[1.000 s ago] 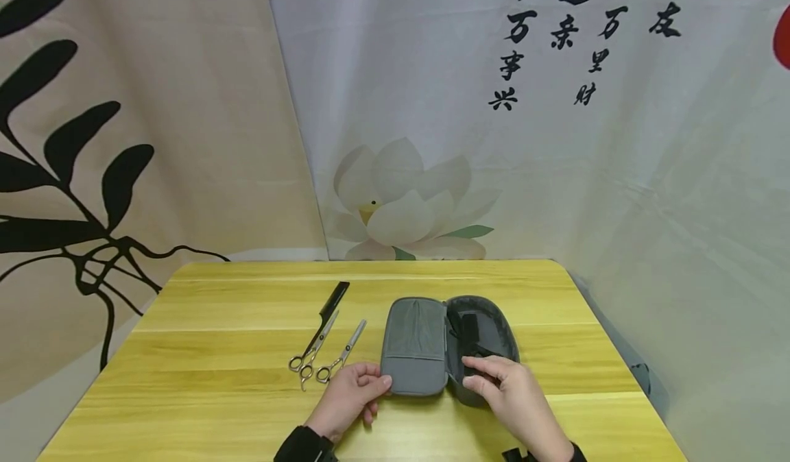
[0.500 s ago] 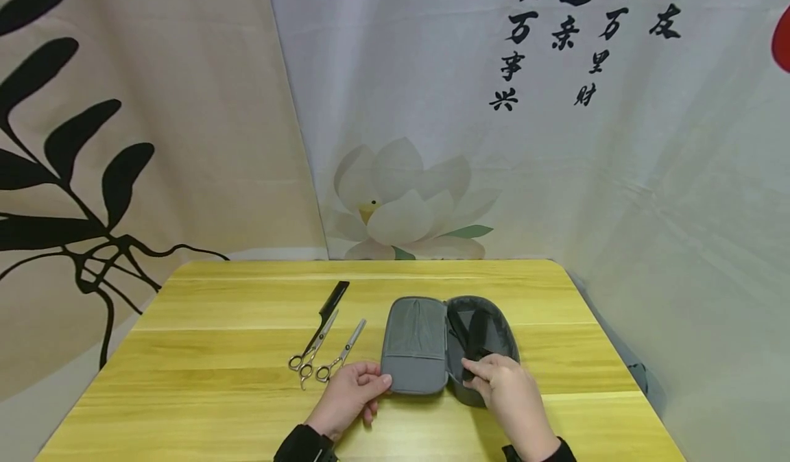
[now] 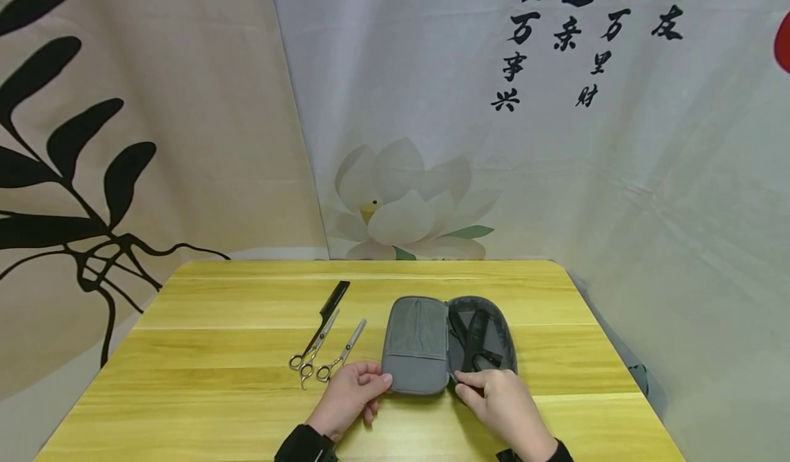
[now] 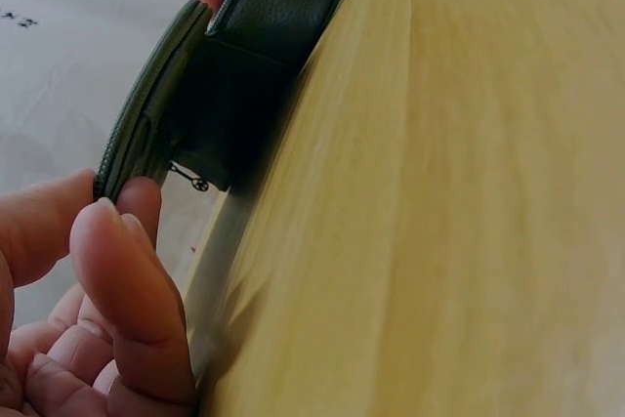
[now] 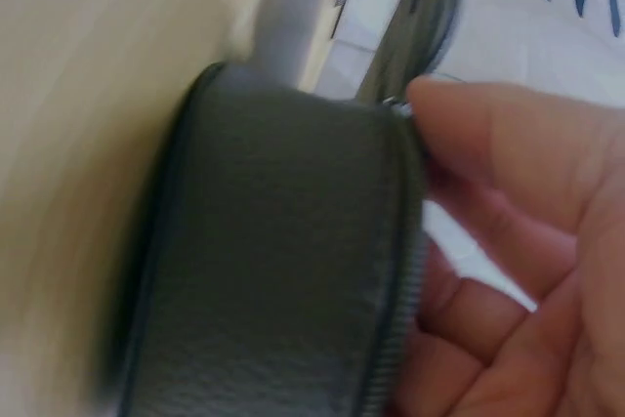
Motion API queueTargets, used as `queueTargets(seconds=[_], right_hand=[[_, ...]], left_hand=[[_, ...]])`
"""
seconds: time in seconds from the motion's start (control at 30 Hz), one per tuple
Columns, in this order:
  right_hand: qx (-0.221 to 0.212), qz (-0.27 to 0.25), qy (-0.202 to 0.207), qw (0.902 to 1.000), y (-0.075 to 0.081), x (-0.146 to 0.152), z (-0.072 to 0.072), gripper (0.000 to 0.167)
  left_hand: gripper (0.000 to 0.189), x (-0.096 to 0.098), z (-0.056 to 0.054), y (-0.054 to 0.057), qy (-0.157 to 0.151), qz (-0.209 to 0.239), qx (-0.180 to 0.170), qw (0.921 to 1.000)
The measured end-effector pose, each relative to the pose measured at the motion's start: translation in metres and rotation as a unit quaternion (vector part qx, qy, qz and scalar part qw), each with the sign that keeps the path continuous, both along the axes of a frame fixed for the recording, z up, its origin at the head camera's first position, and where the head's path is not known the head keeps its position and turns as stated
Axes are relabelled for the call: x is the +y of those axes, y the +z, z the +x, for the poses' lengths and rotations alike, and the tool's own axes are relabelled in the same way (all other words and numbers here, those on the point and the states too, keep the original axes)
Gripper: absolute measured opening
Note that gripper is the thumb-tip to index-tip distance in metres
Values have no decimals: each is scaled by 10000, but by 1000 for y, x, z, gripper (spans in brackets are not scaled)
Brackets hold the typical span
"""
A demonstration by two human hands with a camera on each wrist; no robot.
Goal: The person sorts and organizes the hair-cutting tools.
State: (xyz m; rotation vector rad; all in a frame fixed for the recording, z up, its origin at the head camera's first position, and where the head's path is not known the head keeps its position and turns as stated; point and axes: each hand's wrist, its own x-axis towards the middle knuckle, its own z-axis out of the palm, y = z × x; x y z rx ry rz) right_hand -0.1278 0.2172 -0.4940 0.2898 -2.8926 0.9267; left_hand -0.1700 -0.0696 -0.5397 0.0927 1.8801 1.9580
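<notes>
A grey zippered case (image 3: 415,345) lies unfolded on the table, its flat lid to the left and its deep half to the right. My left hand (image 3: 353,395) pinches the near left corner of the lid between thumb and fingers, holding that edge raised in the left wrist view. With thumb and forefinger, my right hand (image 3: 501,404) grips the near rim of the deep half, right at the metal zip slider (image 5: 396,104). Inside that half sit several black items, among them a long rounded one (image 3: 475,335); their near ends are hidden behind the right hand.
Left of the case lie a black comb (image 3: 331,306), a pair of scissors (image 3: 317,347) close along it, and a second pair of scissors (image 3: 347,352). The wooden table (image 3: 204,373) reaches back to a printed curtain (image 3: 395,105).
My right hand has let go of the long black item inside the case and shifted slightly left and nearer, onto the rim. The left hand has stayed put.
</notes>
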Motion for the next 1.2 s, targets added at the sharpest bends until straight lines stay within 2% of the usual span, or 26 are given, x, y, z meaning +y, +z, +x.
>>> queueTargets(seconds=[0.1, 0.33, 0.63, 0.8, 1.0, 1.1, 1.2], right_hand=[[-31, -106, -155, 9998, 3, -3, 3, 17], [508, 382, -534, 9965, 7, -6, 8, 15], [196, 671, -653, 9954, 13, -5, 9, 14], [125, 1176, -564, 9914, 14, -4, 9, 12], [685, 1723, -606, 9808, 9, -4, 10, 18], [978, 1796, -622, 9769, 9, -5, 11, 20], [984, 1735, -539, 9784, 9, -5, 11, 19]], left_hand=[[43, 0, 0, -1, 67, -21, -3, 10000], [42, -1, -1, -3, 109, 36, -1, 9999], [41, -1, 0, -1, 92, 35, 36, 9999], [40, -1, 1, -1, 92, 28, 14, 10000], [43, -2, 1, -1, 138, -2, 47, 9999], [43, -2, 0, -1, 168, -14, 92, 9998], [42, -2, -1, 0, 151, -4, 99, 9998]])
